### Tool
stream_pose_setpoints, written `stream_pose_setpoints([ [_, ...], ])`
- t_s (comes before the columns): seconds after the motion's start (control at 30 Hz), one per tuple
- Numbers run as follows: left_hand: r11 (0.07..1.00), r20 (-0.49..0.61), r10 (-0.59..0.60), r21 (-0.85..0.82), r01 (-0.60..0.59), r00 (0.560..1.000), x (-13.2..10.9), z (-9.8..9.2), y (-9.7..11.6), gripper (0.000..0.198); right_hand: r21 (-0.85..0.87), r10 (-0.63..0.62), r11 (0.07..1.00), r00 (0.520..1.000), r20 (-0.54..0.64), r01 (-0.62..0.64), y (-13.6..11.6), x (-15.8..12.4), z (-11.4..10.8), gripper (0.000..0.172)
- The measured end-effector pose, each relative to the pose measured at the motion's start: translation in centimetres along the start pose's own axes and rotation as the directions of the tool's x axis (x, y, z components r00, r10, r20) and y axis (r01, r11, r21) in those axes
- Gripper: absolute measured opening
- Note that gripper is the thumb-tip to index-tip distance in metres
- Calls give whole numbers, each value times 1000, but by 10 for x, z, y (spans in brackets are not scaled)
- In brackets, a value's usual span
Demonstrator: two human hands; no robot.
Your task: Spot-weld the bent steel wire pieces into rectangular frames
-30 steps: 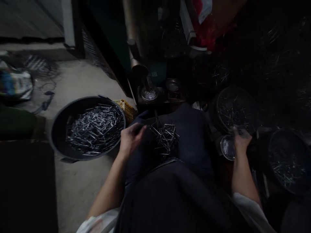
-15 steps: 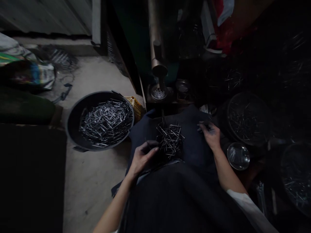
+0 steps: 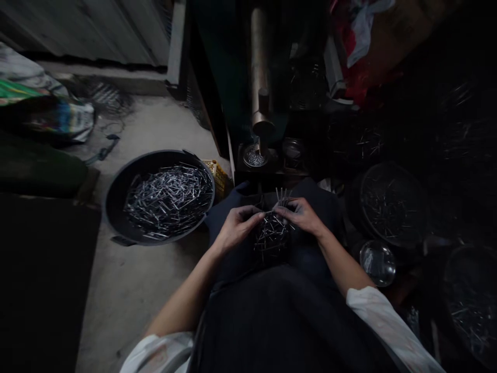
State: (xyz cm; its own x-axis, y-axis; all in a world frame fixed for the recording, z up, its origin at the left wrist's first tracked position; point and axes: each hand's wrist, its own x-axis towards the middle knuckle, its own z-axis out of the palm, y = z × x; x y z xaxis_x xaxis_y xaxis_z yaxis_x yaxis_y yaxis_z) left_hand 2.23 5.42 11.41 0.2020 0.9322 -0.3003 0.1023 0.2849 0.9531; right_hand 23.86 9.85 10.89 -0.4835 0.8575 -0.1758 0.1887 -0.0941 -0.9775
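A pile of thin bent metal rods (image 3: 271,239) lies in my lap on dark cloth, between my legs. Over its far edge my two hands meet, nearly touching. My right hand (image 3: 301,215) is closed, and several rods stick up from its fingers. My left hand (image 3: 241,224) is pinched closed, its thumb and fingertips on what looks like the end of a thin metal rod reaching toward the right fingers. Just beyond the hands, a small round dish (image 3: 255,156) of small shiny metal bits sits under a machine's metal cylinder (image 3: 262,77).
A large black basin (image 3: 112,207) heaped with bent rods stands on the floor at left, a yellow crate (image 3: 218,177) behind it. To the right are a dim tub (image 3: 367,207) with more rods and a clear round container (image 3: 377,263). A red bag (image 3: 355,85) lies at the upper right.
My right hand has moved left from above my right thigh to meet my left hand over the pile. The left hand has shifted slightly right and up. The view has tilted a little.
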Motion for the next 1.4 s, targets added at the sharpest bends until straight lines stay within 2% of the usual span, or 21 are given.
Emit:
stream_pose_setpoints([
  [0.13, 983, 20, -91, -157, 93, 996, 5, 2, -16, 38, -81, -41, 996, 991, -124, 31, 13, 13, -4, 44],
  [0.23, 998, 25, -33, -54, 35, 999, 8, 5, -26, 37, -39, -52, 998, 974, -221, 44, 21, 25, -6, 46],
  [0.37, 989, -58, 92, 124, -84, 994, 13, 11, -35, 31, 21, -58, 998, 955, -290, 67, 22, 38, -7, 46],
  [0.63, 997, -290, 65, -30, -77, 955, 27, 7, -35, 30, 82, -89, 987, 903, -419, 135, 19, 40, -6, 48],
  [0.8, 997, -314, 19, -61, -40, 949, 37, 1, -32, 32, 64, -72, 993, 945, -319, 97, 13, 29, -5, 36],
  [0.9, 993, -306, 5, -107, -40, 952, 40, 1, -28, 36, -70, -218, 976, 954, -206, 208, 6, 25, -8, 26],
  [1.0, 977, -275, -11, -209, -48, 961, 41, 4, -25, 42, -274, -392, 884, 920, 4, 378, 4, 24, -12, 31],
  [1.1, 955, -250, -21, -293, -55, 968, 40, 8, -22, 47, -378, -468, 787, 871, 148, 487, 9, 25, -15, 41],
  [1.2, 941, -266, 8, -325, -98, 964, 38, 11, -20, 47, -397, -495, 757, 852, 170, 519, 15, 27, -15, 41],
  [1.4, 941, -309, 59, -301, -156, 949, 35, 12, -16, 45, -375, -506, 768, 851, 142, 519, 13, 28, -17, 41],
])
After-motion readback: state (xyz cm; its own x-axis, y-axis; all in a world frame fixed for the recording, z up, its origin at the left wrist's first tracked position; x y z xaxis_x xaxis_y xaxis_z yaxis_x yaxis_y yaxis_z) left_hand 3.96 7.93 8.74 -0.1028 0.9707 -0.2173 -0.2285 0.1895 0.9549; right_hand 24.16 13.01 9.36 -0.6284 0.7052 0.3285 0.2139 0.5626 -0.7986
